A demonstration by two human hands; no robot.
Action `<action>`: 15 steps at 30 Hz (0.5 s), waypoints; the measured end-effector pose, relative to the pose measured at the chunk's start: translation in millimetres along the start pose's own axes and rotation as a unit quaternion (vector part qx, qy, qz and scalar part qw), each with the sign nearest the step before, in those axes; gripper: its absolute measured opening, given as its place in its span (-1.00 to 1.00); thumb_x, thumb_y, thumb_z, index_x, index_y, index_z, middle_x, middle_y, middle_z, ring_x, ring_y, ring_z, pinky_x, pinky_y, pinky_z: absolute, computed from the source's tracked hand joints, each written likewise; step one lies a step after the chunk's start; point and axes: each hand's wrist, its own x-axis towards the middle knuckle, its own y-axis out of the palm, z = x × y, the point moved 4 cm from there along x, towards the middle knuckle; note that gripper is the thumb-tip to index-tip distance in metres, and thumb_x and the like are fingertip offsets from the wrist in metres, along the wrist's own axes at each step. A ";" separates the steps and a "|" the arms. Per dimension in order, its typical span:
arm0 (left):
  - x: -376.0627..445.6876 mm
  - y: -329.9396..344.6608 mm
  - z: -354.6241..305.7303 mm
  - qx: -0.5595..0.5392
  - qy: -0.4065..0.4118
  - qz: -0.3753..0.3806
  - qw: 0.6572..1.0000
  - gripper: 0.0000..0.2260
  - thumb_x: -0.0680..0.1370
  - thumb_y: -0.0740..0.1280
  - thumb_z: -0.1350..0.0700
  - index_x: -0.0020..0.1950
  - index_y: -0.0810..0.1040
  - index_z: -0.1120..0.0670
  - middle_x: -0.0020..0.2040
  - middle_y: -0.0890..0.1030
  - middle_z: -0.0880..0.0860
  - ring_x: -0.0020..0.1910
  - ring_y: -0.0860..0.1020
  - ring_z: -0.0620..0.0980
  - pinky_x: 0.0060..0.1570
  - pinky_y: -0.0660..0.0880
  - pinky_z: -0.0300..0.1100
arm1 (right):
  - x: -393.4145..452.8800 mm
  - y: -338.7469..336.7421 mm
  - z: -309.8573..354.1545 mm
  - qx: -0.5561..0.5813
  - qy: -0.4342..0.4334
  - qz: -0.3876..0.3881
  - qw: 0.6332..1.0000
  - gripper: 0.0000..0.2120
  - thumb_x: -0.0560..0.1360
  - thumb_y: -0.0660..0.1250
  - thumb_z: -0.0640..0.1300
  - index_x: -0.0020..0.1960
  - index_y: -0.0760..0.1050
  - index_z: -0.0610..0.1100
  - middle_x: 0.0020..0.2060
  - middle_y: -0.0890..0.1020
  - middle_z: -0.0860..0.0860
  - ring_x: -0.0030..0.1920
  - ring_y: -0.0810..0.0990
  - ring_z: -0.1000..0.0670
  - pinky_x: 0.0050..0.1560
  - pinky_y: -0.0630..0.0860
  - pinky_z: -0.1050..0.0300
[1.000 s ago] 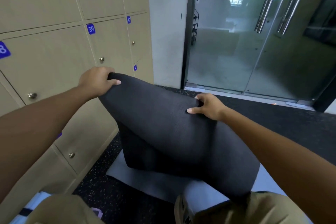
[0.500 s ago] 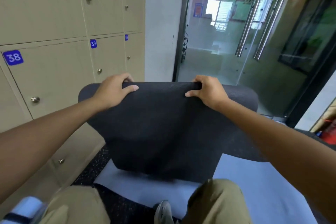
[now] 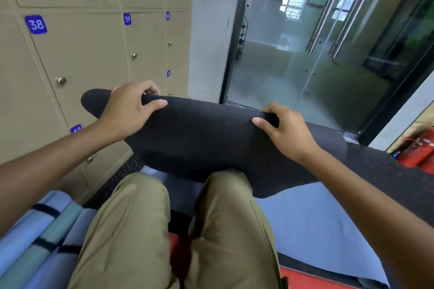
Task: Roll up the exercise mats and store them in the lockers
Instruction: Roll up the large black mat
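The black mat (image 3: 202,138) has dropped lower, its top edge gripped by left hand (image 3: 128,107) and right hand (image 3: 285,129).

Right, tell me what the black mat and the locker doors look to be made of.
Black mat: likely soft foam or rubber, matte; fine ribbed texture, and it bends limply where the left hand and right hand grip it.
Locker doors: probably laminated board or painted metal, smooth beige, with shiny metal knobs.

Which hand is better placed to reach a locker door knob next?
Left, probably. The left hand grips the black mat right beside the lockers; the right hand grips it on the glass-door side.
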 end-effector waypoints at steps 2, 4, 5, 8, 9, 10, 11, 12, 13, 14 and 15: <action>-33.8 -11.8 -3.3 -0.010 -0.006 -0.017 1.000 -0.86 0.55 0.47 0.03 -0.12 0.53 0.01 -0.18 0.59 -0.14 -0.12 0.54 0.01 0.09 0.44 0.11 | -30.2 0.2 17.7 0.024 -0.016 -0.030 0.999 -0.84 0.62 0.35 0.04 0.08 0.58 -0.04 -0.07 0.64 0.12 -0.02 0.58 0.03 0.02 0.47 0.03; -71.6 -25.4 -6.1 -0.019 -0.016 -0.028 0.999 -0.85 0.54 0.45 0.00 -0.12 0.53 0.01 -0.18 0.57 -0.16 -0.17 0.50 -0.04 0.00 0.44 0.09 | -63.6 1.2 36.1 0.029 -0.042 -0.061 0.997 -0.89 0.62 0.36 -0.04 0.04 0.60 -0.07 -0.09 0.66 0.09 -0.06 0.55 0.03 0.07 0.48 -0.03; -90.3 -32.5 -7.5 -0.019 -0.014 -0.031 0.999 -0.85 0.53 0.43 -0.03 -0.12 0.52 -0.02 -0.17 0.56 -0.19 -0.18 0.48 -0.08 0.01 0.44 0.13 | -80.6 3.0 43.4 0.022 -0.052 -0.073 0.996 -0.89 0.62 0.37 -0.06 0.02 0.61 -0.09 -0.11 0.66 0.07 -0.08 0.53 0.04 0.07 0.45 -0.03; -146.6 -49.1 -14.4 -0.010 0.000 -0.031 0.999 -0.86 0.51 0.37 -0.08 -0.11 0.51 -0.04 -0.12 0.55 -0.25 -0.17 0.46 -0.19 0.06 0.44 0.22 | -135.7 10.5 58.1 -0.006 -0.080 -0.096 0.992 -0.85 0.60 0.36 -0.02 -0.03 0.62 -0.09 -0.17 0.62 0.06 -0.14 0.47 0.02 -0.02 0.38 0.02; -165.7 -53.1 -15.8 -0.011 -0.002 -0.035 0.999 -0.84 0.51 0.37 -0.09 -0.12 0.52 -0.02 -0.10 0.55 -0.24 -0.16 0.46 -0.18 0.04 0.45 0.24 | -154.5 12.4 61.8 -0.007 -0.089 -0.102 0.991 -0.83 0.60 0.36 -0.01 -0.04 0.63 -0.10 -0.17 0.62 0.07 -0.15 0.47 0.01 -0.04 0.38 0.03; -184.9 -55.7 -18.3 -0.012 -0.005 -0.036 0.999 -0.82 0.50 0.37 -0.10 -0.12 0.54 0.00 -0.08 0.55 -0.21 -0.16 0.47 -0.14 0.01 0.44 0.26 | -173.4 13.6 64.5 -0.004 -0.098 -0.105 0.990 -0.81 0.59 0.35 -0.01 -0.04 0.64 -0.11 -0.17 0.62 0.08 -0.15 0.48 0.00 -0.04 0.38 0.05; -204.4 -57.3 -20.0 -0.012 -0.007 -0.033 0.999 -0.80 0.51 0.37 -0.09 -0.13 0.55 0.03 -0.09 0.55 -0.18 -0.16 0.49 -0.08 -0.02 0.44 0.28 | -191.6 15.1 66.4 -0.001 -0.105 -0.105 0.989 -0.79 0.59 0.34 -0.01 -0.04 0.66 -0.13 -0.15 0.63 0.08 -0.14 0.49 0.00 -0.05 0.38 0.06; -223.6 -57.5 -22.3 -0.005 -0.004 -0.027 1.000 -0.78 0.52 0.36 -0.08 -0.14 0.57 0.07 -0.13 0.56 -0.17 -0.16 0.51 -0.04 -0.05 0.44 0.30 | -209.1 16.7 67.7 0.000 -0.110 -0.101 0.989 -0.77 0.60 0.33 -0.01 -0.04 0.67 -0.13 -0.14 0.64 0.07 -0.13 0.50 -0.01 -0.05 0.37 0.05; -242.2 -56.9 -24.6 0.003 0.003 -0.021 1.000 -0.77 0.52 0.37 -0.07 -0.15 0.57 0.09 -0.16 0.55 -0.18 -0.17 0.52 0.00 -0.08 0.43 0.32 | -225.2 18.8 68.9 -0.002 -0.114 -0.091 0.989 -0.76 0.60 0.32 -0.01 -0.04 0.67 -0.14 -0.13 0.65 0.06 -0.12 0.50 -0.01 -0.05 0.37 0.05; -259.5 -55.9 -26.4 0.010 0.009 -0.016 1.000 -0.76 0.53 0.37 -0.06 -0.16 0.57 0.11 -0.14 0.54 -0.21 -0.18 0.52 0.02 -0.10 0.43 0.33 | -241.0 21.4 70.0 -0.005 -0.116 -0.081 0.990 -0.75 0.60 0.31 -0.01 -0.03 0.68 -0.15 -0.12 0.65 0.06 -0.12 0.50 -0.01 -0.06 0.36 0.05; -275.2 -54.3 -27.6 0.014 0.012 -0.014 1.000 -0.76 0.53 0.37 -0.05 -0.18 0.57 0.12 -0.13 0.53 -0.22 -0.18 0.51 0.01 -0.12 0.42 0.33 | -255.0 24.3 70.4 -0.007 -0.118 -0.070 0.991 -0.75 0.60 0.30 -0.02 -0.02 0.68 -0.15 -0.11 0.65 0.07 -0.12 0.50 -0.01 -0.06 0.35 0.05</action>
